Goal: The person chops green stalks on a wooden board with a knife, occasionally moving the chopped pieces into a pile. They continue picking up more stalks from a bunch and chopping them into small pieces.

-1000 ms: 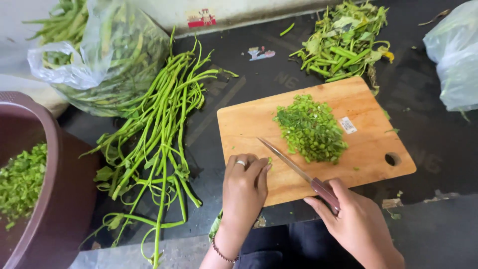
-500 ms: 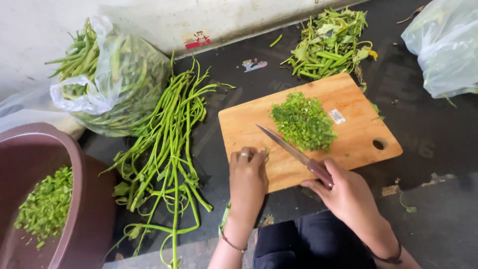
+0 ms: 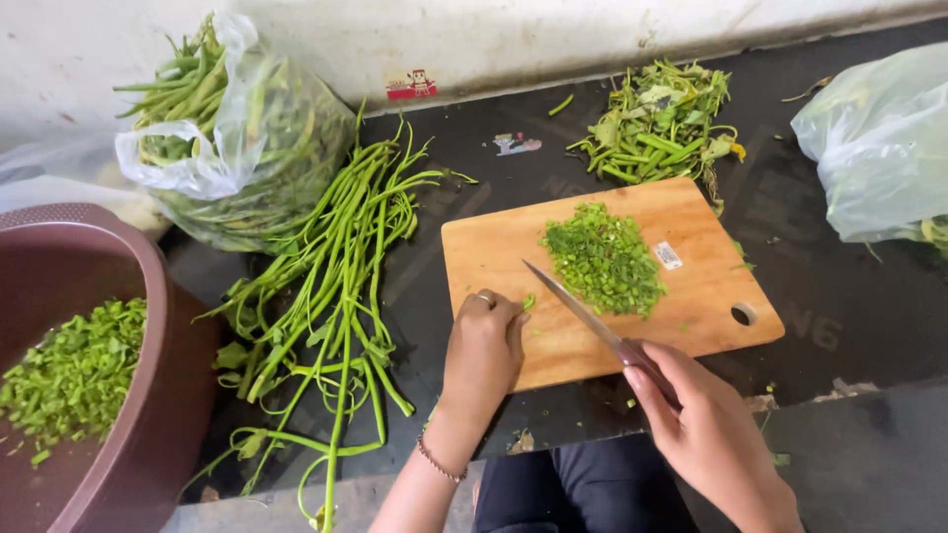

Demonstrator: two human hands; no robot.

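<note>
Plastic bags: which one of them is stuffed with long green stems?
The clear bag at upper left, against the white wall, beside the loose stems. Green stems poke from its open top. The bag at far right looks mostly slack, contents unclear.

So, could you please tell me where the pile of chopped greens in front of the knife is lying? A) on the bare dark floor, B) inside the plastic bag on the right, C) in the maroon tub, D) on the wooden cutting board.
D: the pile of chopped greens sits on the wooden cutting board, just beyond the knife held in the right hand, while the left hand rests at the board's near edge.
</note>
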